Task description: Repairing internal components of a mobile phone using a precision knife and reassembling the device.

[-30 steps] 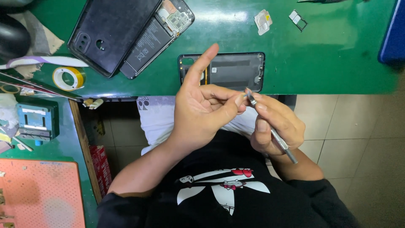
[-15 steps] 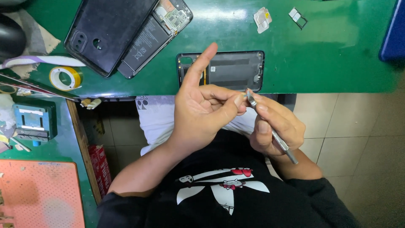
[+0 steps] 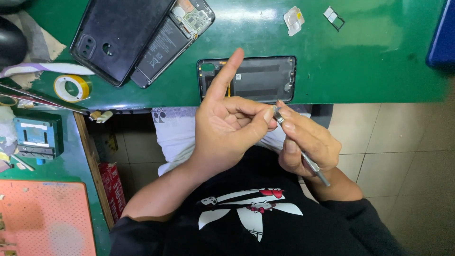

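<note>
Screwdriver (image 3: pixel 303 159) pinched in the right hand (image 3: pixel 308 144), tip up at the left hand's fingertips.

The slim metal driver lies slanted, handle end low toward the lap and the black shirt (image 3: pixel 246 213), tip high and leftward at the left hand (image 3: pixel 227 130); right-hand fingers are curled narrow round the shaft; the left thumb and a bent finger close tight right at the tip, on something too small to make out, index finger pointing straight up; both hands hover off the table edge, touching at the tip; just beyond them a dark phone back cover (image 3: pixel 258 78) lies flat on the green mat (image 3: pixel 369 61); farther left an opened phone (image 3: pixel 170 38), a black case (image 3: pixel 118 38), a yellow tape roll (image 3: pixel 71 87).
</note>
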